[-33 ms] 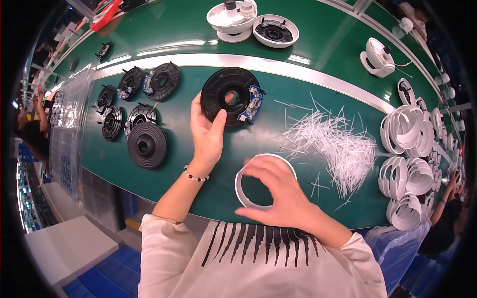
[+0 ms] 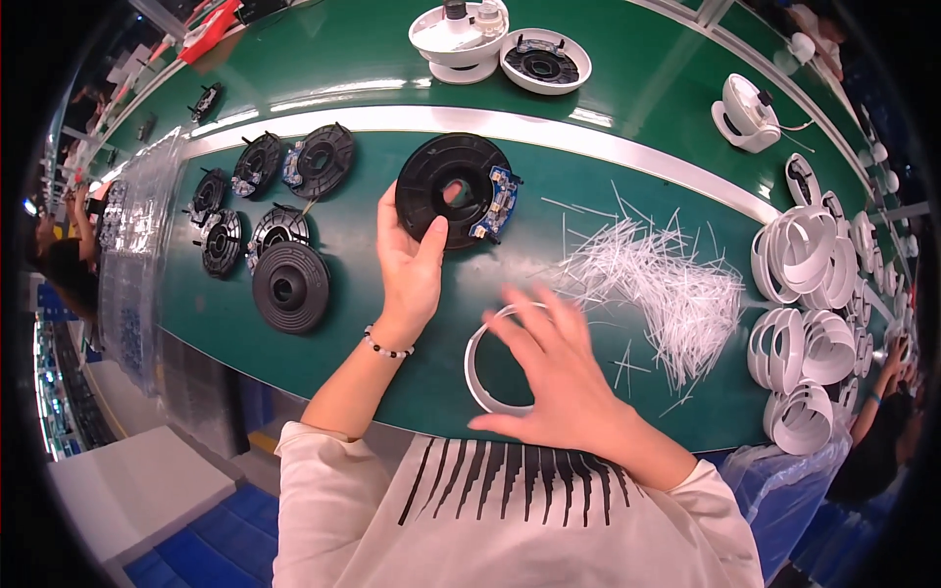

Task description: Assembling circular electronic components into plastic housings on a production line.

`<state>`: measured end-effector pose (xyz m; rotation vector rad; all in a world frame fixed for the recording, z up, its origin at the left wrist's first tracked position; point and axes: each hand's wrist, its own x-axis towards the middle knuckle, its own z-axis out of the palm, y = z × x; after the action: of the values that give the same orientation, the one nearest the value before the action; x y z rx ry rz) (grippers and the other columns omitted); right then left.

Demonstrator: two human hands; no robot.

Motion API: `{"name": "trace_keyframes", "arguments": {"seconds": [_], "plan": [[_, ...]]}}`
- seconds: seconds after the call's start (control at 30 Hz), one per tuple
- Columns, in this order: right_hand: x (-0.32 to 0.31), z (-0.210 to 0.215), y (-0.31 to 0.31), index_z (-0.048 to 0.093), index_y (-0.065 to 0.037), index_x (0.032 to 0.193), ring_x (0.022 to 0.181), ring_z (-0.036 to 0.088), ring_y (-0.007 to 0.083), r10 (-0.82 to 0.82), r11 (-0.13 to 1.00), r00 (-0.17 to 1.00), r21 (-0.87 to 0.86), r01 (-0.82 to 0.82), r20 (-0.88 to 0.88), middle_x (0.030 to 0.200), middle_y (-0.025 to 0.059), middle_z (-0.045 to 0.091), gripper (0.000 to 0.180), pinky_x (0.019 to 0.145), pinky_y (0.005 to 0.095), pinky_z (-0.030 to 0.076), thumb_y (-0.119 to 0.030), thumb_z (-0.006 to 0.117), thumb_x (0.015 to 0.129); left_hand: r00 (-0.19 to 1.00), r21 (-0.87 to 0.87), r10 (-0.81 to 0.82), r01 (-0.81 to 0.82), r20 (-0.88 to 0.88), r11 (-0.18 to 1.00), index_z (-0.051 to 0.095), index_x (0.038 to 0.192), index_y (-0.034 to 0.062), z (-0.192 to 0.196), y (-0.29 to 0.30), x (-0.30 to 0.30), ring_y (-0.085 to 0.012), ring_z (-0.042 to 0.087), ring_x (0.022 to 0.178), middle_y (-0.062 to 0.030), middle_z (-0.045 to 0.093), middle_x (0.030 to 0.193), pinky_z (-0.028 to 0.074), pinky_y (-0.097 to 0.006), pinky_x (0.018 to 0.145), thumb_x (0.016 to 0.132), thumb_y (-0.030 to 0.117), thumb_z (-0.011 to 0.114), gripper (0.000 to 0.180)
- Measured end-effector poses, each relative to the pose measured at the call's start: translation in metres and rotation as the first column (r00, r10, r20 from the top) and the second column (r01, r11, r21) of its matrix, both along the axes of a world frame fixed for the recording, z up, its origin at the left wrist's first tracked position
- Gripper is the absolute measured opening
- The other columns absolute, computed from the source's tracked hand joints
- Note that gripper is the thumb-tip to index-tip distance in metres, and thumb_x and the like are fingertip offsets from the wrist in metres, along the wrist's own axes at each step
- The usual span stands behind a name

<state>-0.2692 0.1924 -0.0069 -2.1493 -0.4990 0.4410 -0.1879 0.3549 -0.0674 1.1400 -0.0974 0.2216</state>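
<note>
In my left hand (image 2: 413, 257) is a round black plastic disc (image 2: 423, 176) with a hole at its centre, gripped by the edge with my thumb on its face. A small blue circuit board (image 2: 502, 204) sits on the disc's right side. My right hand (image 2: 549, 363), fingers spread and slightly blurred, is over a white plastic ring (image 2: 472, 370) near the table's front edge. The hand hides the ring's right part; whether it touches the ring I cannot tell.
Several black discs (image 2: 323, 162) lie at the left, beside a ribbed black disc (image 2: 291, 287). A heap of thin white strips (image 2: 676, 294) lies right of centre. Stacked white rings (image 2: 799, 255) line the right edge. White round housings (image 2: 459, 44) stand beyond the pale rail (image 2: 392, 120).
My right hand's fingers have spread wider and shifted slightly up and right over the white ring. My left hand and the black disc have stayed put.
</note>
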Motion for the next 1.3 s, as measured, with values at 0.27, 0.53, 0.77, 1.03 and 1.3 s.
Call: {"name": "trace_keyframes", "arguments": {"seconds": [0.27,0.53,0.77,1.03,1.3], "plan": [[-0.005,-0.005,-0.001,0.021,0.0,0.129,0.122,0.016,0.0431,0.169,0.867,0.981,-0.487,-0.103,0.093,0.133,0.0242,0.015,0.104,0.092,0.0584,0.024,-0.036,0.077,0.051,1.0,-0.08,0.004,-0.006,-0.027,0.997,0.018,0.128,0.0037,0.003,-0.006,0.001,-0.0222,0.037,0.117,-0.0129,0.035,0.124,0.035,-0.035,0.096,0.08,-0.008,0.045,0.056],[0.028,-0.009,-0.025,0.006,0.001,0.131,0.111,0.041,0.0237,-0.4,0.475,0.866,0.741,0.476,-0.3,0.123,0.0173,0.033,0.101,0.09,0.0337,0.037,-0.011,0.075,0.059,0.982,-0.041,-0.178,0.176,-0.059,0.984,0.017,0.129,0.004,0.001,-0.029,-0.026,-0.0189,0.035,0.117,-0.0109,0.035,0.125,0.031,-0.034,0.097,0.079,-0.006,0.048,0.06],[0.033,-0.025,-0.025,0.01,0.003,0.132,0.124,0.025,0.026,-0.364,0.823,0.925,0.504,0.262,0.113,0.135,0.0187,0.02,0.108,0.101,0.0352,0.021,-0.018,0.08,0.052,0.457,-0.564,-0.882,0.702,-0.112,0.435,0.022,0.131,0.0055,0.012,-0.009,-0.026,-0.0286,0.036,0.118,-0.0116,0.035,0.128,0.03,-0.04,0.097,0.064,0.019,0.062,0.079],[0.039,-0.017,-0.012,0.015,0.003,0.131,0.119,0.028,0.0358,-0.238,0.959,0.912,0.23,0.165,0.335,0.131,0.0229,0.023,0.113,0.095,0.041,0.027,-0.034,0.081,0.047,0.632,-0.725,-0.743,0.404,-0.22,0.558,0.049,0.111,0.0026,0.011,-0.021,-0.019,-0.023,0.054,0.095,-0.0127,0.055,0.106,0.045,-0.037,0.083,0.088,0.034,0.026,0.045],[0.038,-0.011,-0.007,0.024,0.005,0.125,0.115,0.029,0.0424,-0.1,0.992,0.882,-0.021,0.123,0.461,0.128,0.0259,0.027,0.106,0.093,0.0451,0.028,-0.031,0.08,0.042,0.61,-0.755,-0.725,0.299,-0.318,0.583,0.045,0.116,0.005,0.008,-0.023,-0.028,-0.0238,0.052,0.1,-0.0124,0.051,0.112,0.045,-0.037,0.084,0.086,0.049,0.023,0.058]]}}
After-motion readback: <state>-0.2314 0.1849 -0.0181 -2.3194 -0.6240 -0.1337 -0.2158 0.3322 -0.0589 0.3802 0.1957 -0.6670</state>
